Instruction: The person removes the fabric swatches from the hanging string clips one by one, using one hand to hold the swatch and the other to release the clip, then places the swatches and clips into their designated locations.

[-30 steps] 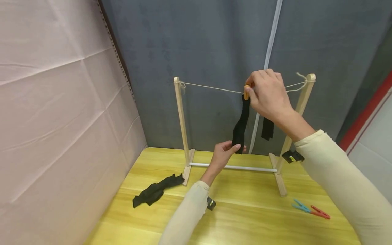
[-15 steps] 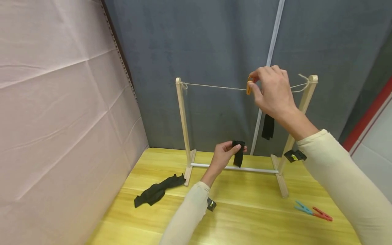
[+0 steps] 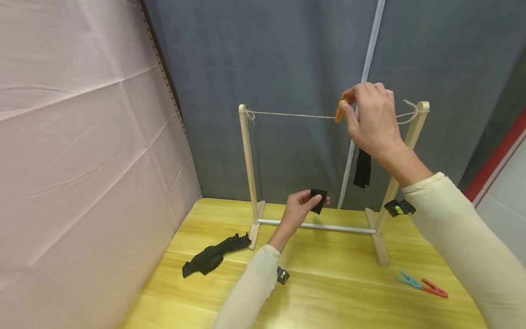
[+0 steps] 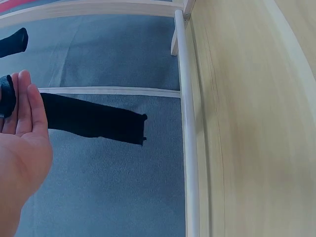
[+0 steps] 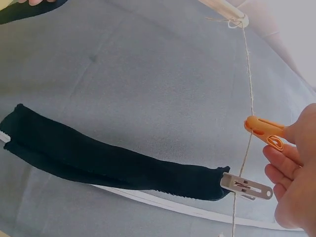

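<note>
My left hand (image 3: 297,211) pinches a black sock (image 3: 318,202) between thumb and fingers, low in front of the wooden drying rack. In the left wrist view, the sock's loose length (image 4: 94,118) hangs down past my fingers. Higher up, my right hand (image 3: 375,116) pinches an orange clothespin (image 5: 266,131), whose tip is right at the cord (image 5: 250,79). Beside it a second black sock (image 5: 113,155) hangs from the cord by a grey clothespin (image 5: 246,186). The right hand partly covers this hanging sock's upper part in the head view.
More black fabric (image 3: 215,254) lies on the wooden table (image 3: 328,292) at the left. A blue clothespin (image 3: 409,279) and a red clothespin (image 3: 434,289) lie at the right. The rack's posts (image 3: 248,164) and white crossbar (image 3: 328,227) stand before a grey curtain.
The black sock's top end has come away from the orange clothespin and dropped, so it now hangs from my left hand. The right hand has shifted slightly up and right with the clothespin.
</note>
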`<state>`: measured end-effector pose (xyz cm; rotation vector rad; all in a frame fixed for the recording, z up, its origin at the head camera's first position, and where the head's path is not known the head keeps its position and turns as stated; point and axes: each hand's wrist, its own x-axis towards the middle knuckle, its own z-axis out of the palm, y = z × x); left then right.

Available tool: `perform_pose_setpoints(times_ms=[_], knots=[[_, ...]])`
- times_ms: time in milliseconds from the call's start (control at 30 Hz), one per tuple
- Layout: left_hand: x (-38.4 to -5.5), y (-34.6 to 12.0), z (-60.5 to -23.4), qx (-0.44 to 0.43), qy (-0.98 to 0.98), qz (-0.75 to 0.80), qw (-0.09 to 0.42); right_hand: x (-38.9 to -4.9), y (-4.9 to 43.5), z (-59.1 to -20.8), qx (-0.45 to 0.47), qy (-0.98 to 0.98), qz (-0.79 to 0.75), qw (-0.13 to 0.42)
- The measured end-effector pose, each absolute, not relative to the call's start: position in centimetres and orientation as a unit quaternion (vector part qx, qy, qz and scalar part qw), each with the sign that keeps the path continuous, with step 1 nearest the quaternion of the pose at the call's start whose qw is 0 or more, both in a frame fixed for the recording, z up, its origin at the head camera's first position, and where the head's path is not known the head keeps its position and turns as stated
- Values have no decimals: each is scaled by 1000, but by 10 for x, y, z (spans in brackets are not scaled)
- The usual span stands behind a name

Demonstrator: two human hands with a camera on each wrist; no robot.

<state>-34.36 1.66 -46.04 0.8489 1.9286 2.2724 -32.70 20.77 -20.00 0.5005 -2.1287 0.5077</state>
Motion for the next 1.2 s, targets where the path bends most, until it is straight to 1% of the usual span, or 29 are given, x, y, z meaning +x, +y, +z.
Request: perform_pose_setpoints(times_ms=[200,433,667,900,1067,1200], knots=[[-344,13,-459,268,637,722,15,-329,211,-199,195,-853,210,436],[-343,9,-462,260,632,729,21,-324,219,-204,189,-856,214,430],[-335,-12,-464,262,624,736,10,-307,230,-218,220,-837,196,461],[-322,-47,-470,247,635,732,-4,-287,251,-256,256,-830,156,470],[-321,-79,-474,238,650,722,3,-278,279,-289,251,-823,122,495],[-322,-107,-477,232,657,717,-2,-275,299,-310,244,-826,110,496]])
